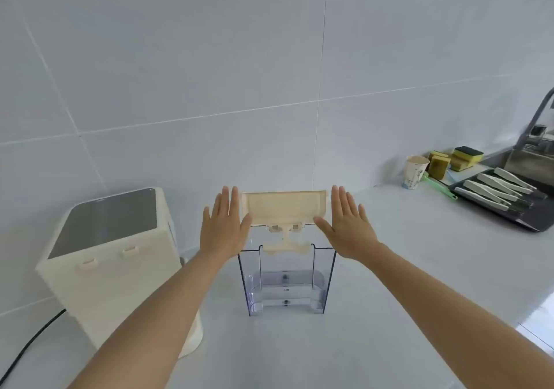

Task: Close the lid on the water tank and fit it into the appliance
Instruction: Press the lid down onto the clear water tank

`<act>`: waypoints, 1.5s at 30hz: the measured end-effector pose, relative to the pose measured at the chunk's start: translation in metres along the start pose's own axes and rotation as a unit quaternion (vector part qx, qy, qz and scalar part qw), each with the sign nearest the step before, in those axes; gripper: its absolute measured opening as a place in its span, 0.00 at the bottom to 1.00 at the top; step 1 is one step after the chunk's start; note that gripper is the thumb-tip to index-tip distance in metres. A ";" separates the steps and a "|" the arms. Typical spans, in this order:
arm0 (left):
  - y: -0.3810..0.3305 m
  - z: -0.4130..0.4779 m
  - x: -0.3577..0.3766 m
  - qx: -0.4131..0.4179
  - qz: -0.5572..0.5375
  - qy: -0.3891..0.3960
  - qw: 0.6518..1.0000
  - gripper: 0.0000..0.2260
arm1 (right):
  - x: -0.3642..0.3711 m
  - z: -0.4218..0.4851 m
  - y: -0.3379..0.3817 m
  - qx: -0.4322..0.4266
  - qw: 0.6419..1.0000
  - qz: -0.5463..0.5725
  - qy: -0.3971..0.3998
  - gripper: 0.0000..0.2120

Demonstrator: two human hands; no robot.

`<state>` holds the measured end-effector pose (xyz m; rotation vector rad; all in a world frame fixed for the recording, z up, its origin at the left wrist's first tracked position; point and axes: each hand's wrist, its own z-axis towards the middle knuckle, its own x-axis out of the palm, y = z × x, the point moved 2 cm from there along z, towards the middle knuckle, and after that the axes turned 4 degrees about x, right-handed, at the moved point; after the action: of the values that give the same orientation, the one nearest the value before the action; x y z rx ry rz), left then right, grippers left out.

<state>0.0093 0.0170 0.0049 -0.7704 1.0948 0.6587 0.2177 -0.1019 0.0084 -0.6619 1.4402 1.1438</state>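
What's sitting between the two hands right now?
In the head view, the raised cream lid of the clear water tank stands between the left hand and the right hand, both open and flat beside its ends.

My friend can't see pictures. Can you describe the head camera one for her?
Two open hands, left hand and right hand, flank the raised cream lid of a clear water tank on a white counter. A cream appliance stands left; sponges and a paper cup sit right.
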 end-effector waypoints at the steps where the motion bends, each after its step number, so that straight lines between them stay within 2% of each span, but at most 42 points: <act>1: 0.000 0.005 -0.001 -0.021 -0.030 0.013 0.999 0.27 | 0.000 0.004 0.002 0.014 1.000 0.024 0.011 0.36; 5: -0.008 0.022 -0.001 -0.040 -0.112 0.066 0.991 0.27 | -0.001 0.017 0.013 0.035 0.994 0.090 0.059 0.35; 12: -0.019 0.035 -0.002 -0.056 -0.172 0.081 0.980 0.28 | -0.009 0.032 0.022 0.067 0.984 0.140 0.082 0.36; 17: -0.021 0.032 -0.008 -0.071 -0.220 0.053 0.971 0.27 | -0.010 0.033 0.026 0.087 0.967 0.227 0.079 0.37; 27: -0.015 -0.005 -0.002 -0.033 -0.264 -0.062 0.962 0.23 | -0.003 0.004 0.020 0.104 0.917 0.383 -0.032 0.30; 31: -0.015 -0.024 0.003 -0.013 -0.276 -0.106 0.955 0.20 | 0.003 -0.012 0.019 0.091 0.925 0.363 -0.062 0.24; 35: -0.012 -0.038 0.009 -0.012 -0.264 -0.118 0.957 0.17 | 0.015 -0.027 0.018 0.070 0.942 0.318 -0.079 0.21; 40: -0.008 -0.054 0.021 0.012 -0.230 -0.079 0.970 0.20 | 0.026 -0.042 0.021 0.031 0.969 0.237 -0.057 0.21; 45: -0.004 -0.066 0.027 0.054 -0.130 -0.031 0.990 0.24 | 0.032 -0.051 0.021 -0.027 0.994 0.096 -0.042 0.18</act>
<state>-0.0131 -0.0365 -0.0368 -0.7782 0.9442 0.3968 0.1706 -0.1341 -0.0214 -0.5136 1.4289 1.3486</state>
